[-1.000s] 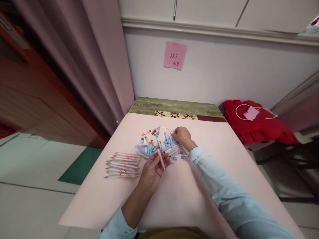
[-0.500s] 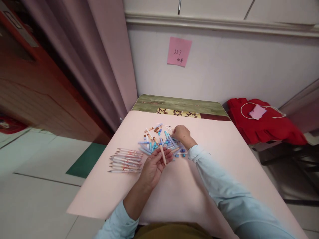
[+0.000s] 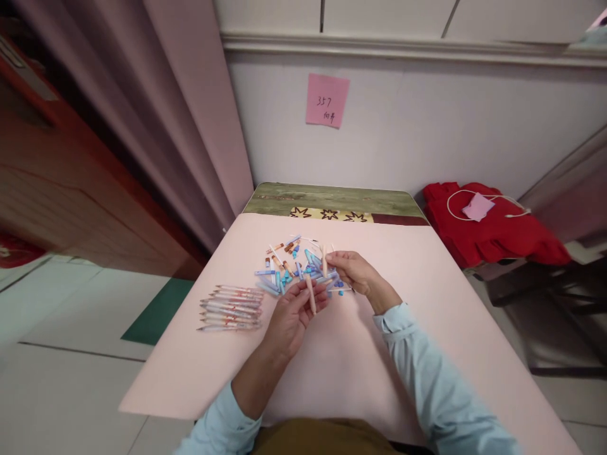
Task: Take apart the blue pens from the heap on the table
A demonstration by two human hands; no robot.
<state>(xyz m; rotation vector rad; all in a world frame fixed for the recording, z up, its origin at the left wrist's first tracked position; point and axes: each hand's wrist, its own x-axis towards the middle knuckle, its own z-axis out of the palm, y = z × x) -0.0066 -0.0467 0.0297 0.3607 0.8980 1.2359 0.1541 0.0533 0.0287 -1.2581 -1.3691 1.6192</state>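
Observation:
In the head view, my left hand [image 3: 288,321] lies palm up near the middle of the table, its fingers closed round a beige pen barrel [image 3: 311,298]. Just to the right and farther off, my right hand [image 3: 356,273] pinches another slim beige pen part [image 3: 324,259] between thumb and fingers, holding it nearly upright. Beyond both hands spreads a loose heap of blue, turquoise, brown and white pen parts [image 3: 268,283], partly covered by the hands. Left of my left hand, several patterned pens [image 3: 230,308] lie side by side, points toward the left.
A pale pink sheet [image 3: 455,335] covers most of the table, whose green patterned back edge [image 3: 379,196] shows by the wall. A pink note [image 3: 327,101] is stuck there. Red cloth [image 3: 526,237] with a white cable lies to the right; a mauve curtain [image 3: 199,95] hangs left.
My right hand has drawn back from the heap and now holds a beige pen part up. My left hand keeps its barrel. The view has shifted slightly.

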